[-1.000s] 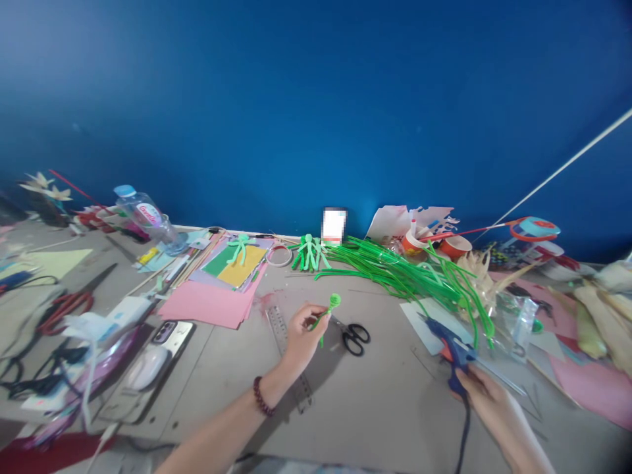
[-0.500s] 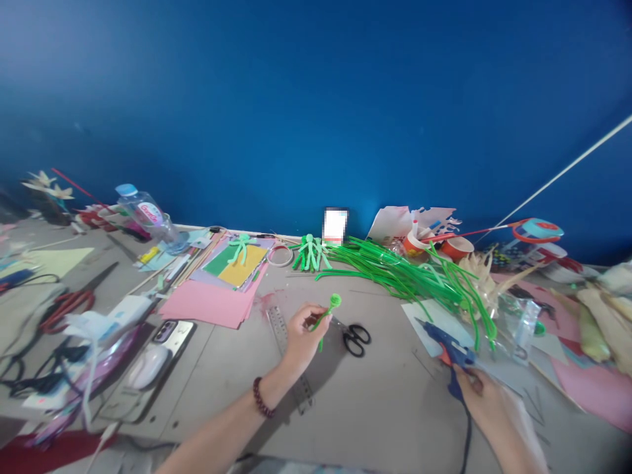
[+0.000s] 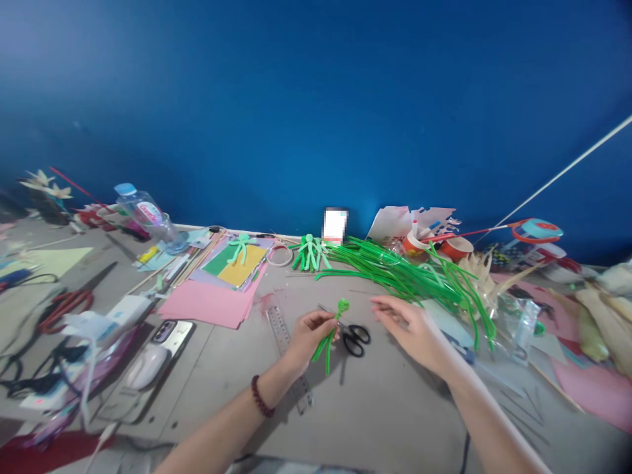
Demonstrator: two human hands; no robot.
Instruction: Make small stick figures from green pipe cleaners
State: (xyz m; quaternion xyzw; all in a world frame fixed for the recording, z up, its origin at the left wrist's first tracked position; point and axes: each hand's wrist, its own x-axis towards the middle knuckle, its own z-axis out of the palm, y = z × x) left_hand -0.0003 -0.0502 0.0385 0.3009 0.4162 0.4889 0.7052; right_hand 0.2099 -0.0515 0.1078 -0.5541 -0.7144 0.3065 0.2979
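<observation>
Pinched in my left hand point(image 3: 312, 336) is a small green pipe-cleaner figure point(image 3: 342, 307), its round coiled top above my fingers and its loose legs hanging below. Black-handled scissors point(image 3: 355, 340) lie just right of it, their blades partly behind the figure and my fingers. My right hand point(image 3: 402, 322) hovers right of the scissors with fingers stretched out, holding nothing. The blue glue gun point(image 3: 464, 351) rests on the table, mostly hidden behind my right wrist. A clear ruler point(image 3: 279, 326) lies by my left hand.
Green pipe cleaners point(image 3: 390, 266) spread across the back, beside finished-looking green figures point(image 3: 310, 252). Pink paper point(image 3: 207, 303), a phone point(image 3: 172, 332) with a white mouse point(image 3: 148, 367), and a bottle point(image 3: 147, 210) stand or lie left. Paper cups point(image 3: 457, 247) are at the back right.
My right hand has let go of the glue gun and moved left toward the scissors. The green figure has shifted slightly right and turned in my left hand, showing more of its legs.
</observation>
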